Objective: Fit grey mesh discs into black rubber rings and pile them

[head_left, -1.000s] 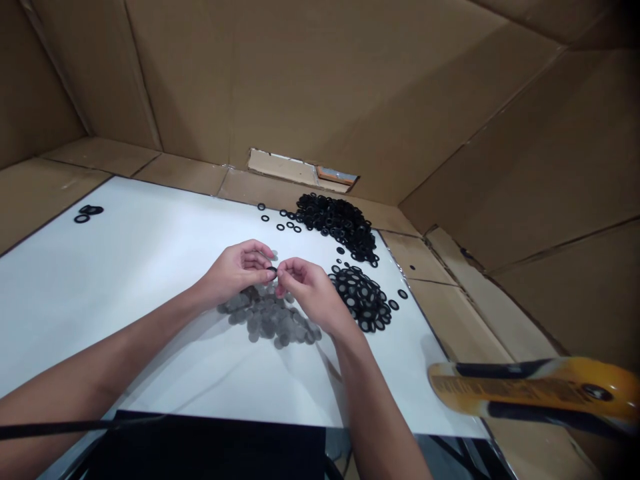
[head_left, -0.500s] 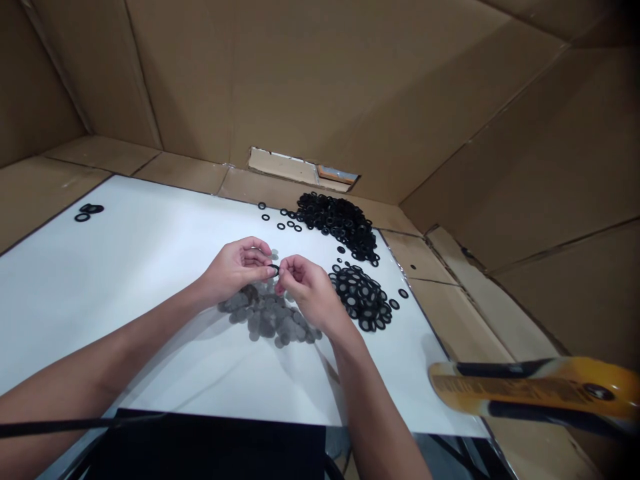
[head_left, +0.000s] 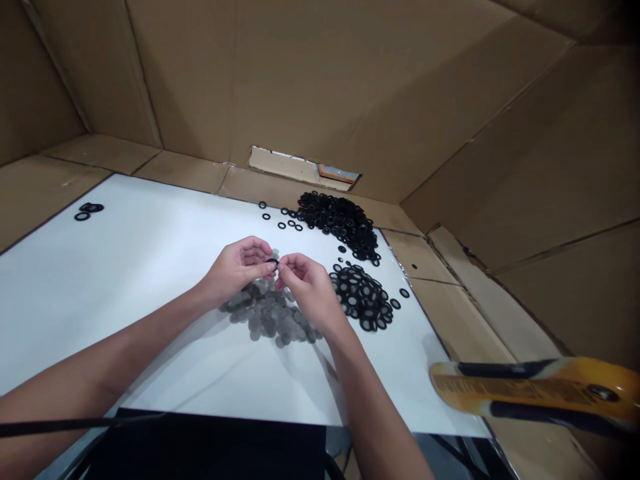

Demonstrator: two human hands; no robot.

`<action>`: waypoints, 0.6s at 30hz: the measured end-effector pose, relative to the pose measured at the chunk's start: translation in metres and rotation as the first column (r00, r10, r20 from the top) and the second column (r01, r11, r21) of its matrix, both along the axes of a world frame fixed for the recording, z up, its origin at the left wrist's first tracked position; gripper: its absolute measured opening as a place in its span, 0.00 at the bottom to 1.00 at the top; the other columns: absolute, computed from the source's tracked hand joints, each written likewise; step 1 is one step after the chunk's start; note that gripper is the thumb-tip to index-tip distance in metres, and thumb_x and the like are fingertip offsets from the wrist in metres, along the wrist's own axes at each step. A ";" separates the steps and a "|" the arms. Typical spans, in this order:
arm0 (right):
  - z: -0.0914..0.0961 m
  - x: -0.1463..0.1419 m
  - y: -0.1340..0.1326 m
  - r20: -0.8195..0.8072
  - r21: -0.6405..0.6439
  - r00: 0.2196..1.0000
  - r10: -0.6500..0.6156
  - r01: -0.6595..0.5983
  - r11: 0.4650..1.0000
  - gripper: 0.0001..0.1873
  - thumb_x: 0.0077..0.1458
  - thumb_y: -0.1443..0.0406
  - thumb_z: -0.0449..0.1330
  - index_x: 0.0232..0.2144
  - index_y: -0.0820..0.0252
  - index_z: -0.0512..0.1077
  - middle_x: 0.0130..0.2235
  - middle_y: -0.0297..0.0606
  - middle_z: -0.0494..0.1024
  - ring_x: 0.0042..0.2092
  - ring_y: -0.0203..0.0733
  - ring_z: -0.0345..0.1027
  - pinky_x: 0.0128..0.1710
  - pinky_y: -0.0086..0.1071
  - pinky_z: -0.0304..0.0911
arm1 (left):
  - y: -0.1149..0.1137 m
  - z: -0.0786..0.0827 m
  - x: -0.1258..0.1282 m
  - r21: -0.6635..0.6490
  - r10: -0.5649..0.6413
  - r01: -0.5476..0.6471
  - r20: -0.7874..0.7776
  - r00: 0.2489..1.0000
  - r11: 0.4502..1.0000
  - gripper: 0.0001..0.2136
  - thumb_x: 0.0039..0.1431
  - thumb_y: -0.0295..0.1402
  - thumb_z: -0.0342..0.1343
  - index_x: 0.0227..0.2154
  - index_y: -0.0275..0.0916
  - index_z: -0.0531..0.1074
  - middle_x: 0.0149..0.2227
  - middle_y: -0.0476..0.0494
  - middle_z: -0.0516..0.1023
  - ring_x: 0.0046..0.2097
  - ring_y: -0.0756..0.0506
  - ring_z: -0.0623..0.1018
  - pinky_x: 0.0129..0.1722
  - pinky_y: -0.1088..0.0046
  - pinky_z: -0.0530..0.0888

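A small black ring washer (head_left: 273, 261) is pinched by my left hand (head_left: 240, 267), between thumb and fingers, above the white table. My right hand (head_left: 311, 285) is closed at the washer's right edge, thumb against fingertips; whether a grey disc is in that pinch is hidden. Beneath both hands spreads a heap of thin grey discs (head_left: 270, 319), partly covered by the fingers. Just right of my right hand lies a pile of black rings with grey centres (head_left: 361, 297).
Farther back is a large heap of plain black rings (head_left: 343, 220), with several loose ones to its left. A few black rings (head_left: 83, 216) lie at the table's far left. A yellow and black tool-like object (head_left: 530, 387) juts in at right. Cardboard walls (head_left: 300, 80) enclose the table.
The black washer between my fingers has tilted and risen slightly. Both hands stay in almost the same place, and the piles look the same.
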State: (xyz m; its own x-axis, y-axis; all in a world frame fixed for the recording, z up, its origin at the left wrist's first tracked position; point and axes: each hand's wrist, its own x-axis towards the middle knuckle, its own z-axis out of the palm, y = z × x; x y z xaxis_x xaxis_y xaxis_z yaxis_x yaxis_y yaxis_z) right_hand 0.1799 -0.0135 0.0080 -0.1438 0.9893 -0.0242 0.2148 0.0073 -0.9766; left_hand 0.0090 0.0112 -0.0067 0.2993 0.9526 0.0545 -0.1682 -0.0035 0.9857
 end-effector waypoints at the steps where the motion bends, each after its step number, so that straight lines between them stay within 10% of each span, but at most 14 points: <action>1: 0.000 0.000 0.000 0.002 -0.011 1.000 0.014 -0.014 1.000 0.09 0.57 0.58 0.59 0.33 0.59 0.69 0.28 0.32 0.76 0.29 0.38 0.70 0.31 0.30 0.61 | 0.000 0.001 -0.001 -0.003 -0.022 0.022 -0.018 1.000 1.000 0.13 0.50 0.32 0.68 0.36 0.36 0.71 0.33 0.48 0.76 0.34 0.50 0.78 0.38 0.72 0.75; 18: 0.003 -0.003 -0.003 -0.013 0.031 0.999 -0.032 0.032 0.999 0.10 0.57 0.58 0.60 0.33 0.59 0.70 0.29 0.33 0.75 0.30 0.37 0.70 0.32 0.29 0.63 | -0.003 0.004 0.003 0.019 0.074 -0.075 0.029 0.997 0.997 0.13 0.50 0.33 0.68 0.35 0.36 0.70 0.33 0.50 0.75 0.35 0.50 0.77 0.40 0.72 0.76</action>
